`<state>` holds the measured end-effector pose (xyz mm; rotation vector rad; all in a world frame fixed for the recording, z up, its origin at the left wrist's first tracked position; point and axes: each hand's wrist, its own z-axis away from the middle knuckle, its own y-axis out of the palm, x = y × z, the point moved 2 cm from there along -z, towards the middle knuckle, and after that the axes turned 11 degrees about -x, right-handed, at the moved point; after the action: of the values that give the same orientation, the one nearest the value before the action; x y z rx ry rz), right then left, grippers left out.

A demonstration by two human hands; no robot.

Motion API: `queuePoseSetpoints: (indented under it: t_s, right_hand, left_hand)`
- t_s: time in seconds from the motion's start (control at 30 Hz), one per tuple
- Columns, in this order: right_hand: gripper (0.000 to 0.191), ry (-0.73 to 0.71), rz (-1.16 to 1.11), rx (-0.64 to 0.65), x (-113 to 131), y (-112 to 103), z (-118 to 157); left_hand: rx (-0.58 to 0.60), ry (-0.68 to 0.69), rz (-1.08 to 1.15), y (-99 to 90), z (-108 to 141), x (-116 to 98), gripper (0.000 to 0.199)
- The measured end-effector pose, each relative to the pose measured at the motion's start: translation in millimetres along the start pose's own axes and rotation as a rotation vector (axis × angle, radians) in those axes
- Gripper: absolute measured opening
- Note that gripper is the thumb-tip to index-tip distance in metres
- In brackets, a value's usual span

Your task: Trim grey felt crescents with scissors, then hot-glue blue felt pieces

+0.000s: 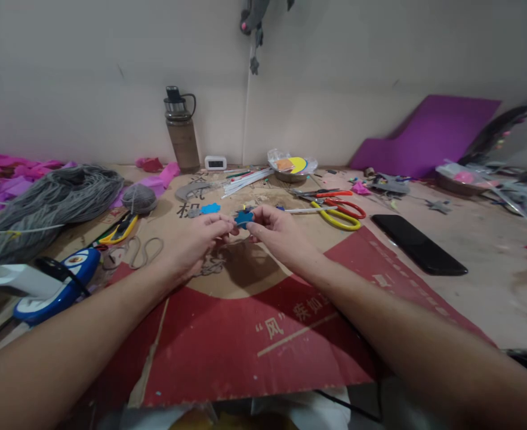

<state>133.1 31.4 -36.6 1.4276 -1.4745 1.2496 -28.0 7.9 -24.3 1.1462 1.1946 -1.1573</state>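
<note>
Between the fingertips of both hands is a small blue star-shaped cutout (244, 218), held just above the cardboard sheet (209, 346). My left hand (205, 239) pinches its left side, perhaps together with a bit of grey material. Thumb and fingers of my right hand (274, 230) close on its right side. Behind my left hand another blue cutout (210, 208) lies flat, and a grey crescent-shaped piece (192, 191) sits farther back. Grey yarn (212, 266) lies in a loose tangle below my left hand.
Right of my hands lie yellow-handled scissors (341, 220), red-handled scissors (350, 208) and a black phone (419, 245). A water bottle (181, 134) and small white clock (215, 163) stand by the wall. Grey yarn (66, 203) and a blue-white power strip (59, 292) are left.
</note>
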Motion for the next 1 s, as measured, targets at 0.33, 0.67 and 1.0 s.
queuePoseSetpoints:
  t_s: [0.33, 0.67, 1.0]
  right_hand:
    - [0.009, -0.087, 0.220, 0.006, 3.0, -5.0, 2.7]
    - [0.008, -0.093, 0.226, 0.016, 3.4, -3.3, 3.5]
    - [0.016, 0.046, 0.052, 0.058, -1.0, 0.2, 7.2]
  left_hand:
    - [-0.026, 0.277, -0.341, -8.1, -10.7, 0.1, 0.020]
    - [-0.048, 0.236, -0.279, -6.4, -8.3, -4.8, 0.018]
    - [-0.028, 0.070, -0.069, -2.7, -6.2, -2.4, 0.025]
